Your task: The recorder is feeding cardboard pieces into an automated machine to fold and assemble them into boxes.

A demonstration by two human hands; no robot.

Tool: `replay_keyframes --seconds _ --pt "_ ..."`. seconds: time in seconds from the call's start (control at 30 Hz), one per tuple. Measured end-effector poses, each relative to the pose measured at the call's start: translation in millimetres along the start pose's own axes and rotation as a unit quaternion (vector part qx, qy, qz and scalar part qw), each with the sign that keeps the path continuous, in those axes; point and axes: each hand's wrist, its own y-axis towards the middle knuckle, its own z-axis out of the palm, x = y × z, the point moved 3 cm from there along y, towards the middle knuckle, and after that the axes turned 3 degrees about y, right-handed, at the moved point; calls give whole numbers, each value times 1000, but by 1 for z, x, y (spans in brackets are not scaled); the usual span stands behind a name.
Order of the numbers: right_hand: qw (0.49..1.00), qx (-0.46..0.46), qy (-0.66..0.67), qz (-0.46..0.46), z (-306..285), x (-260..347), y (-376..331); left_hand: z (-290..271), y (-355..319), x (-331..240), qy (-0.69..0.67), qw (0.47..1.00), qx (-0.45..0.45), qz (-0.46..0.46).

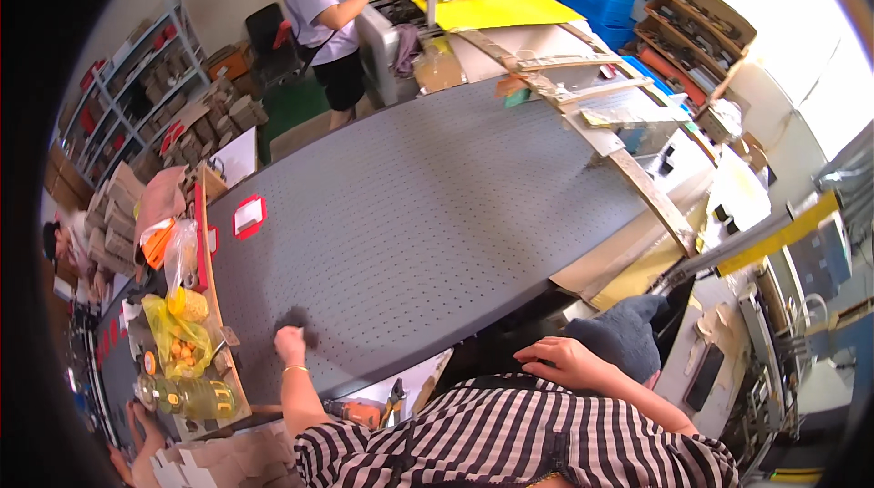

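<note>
My left hand (291, 345) is closed, held over the near left part of a long grey belt surface (410, 215) dotted with small holes. A dark patch lies on the belt just beyond my fingers; whatever they may hold is hidden. Close to my striped top, my right hand (566, 362) has its fingers stretched out and nothing in them. Beside it sits a dark grey-blue cloth-covered lump (619, 338). Farther up the belt's left side lies a flat red-edged piece with a white middle (248, 216).
A wooden board (218, 306) edges the belt on the left, beside a yellow bag of round orange items (185, 347) and a large bottle (187, 397). An orange-handled tool (355, 412) lies near me. Wooden slats (628, 174) cross the far right. Another person (328, 15) stands beyond.
</note>
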Motion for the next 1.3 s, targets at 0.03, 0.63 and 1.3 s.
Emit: replay_keyframes --seconds 0.03,0.63,1.3 --pt "1000 -1 -7 -4 -1 1 -9 12 -1 -25 -201 979 42 -22" --pt "842 -512 -87 150 -69 22 -417 -94 -701 -550 -168 235 415 863" --pt "733 -652 160 109 -272 -110 -680 60 -975 -778 -185 278 555 762"
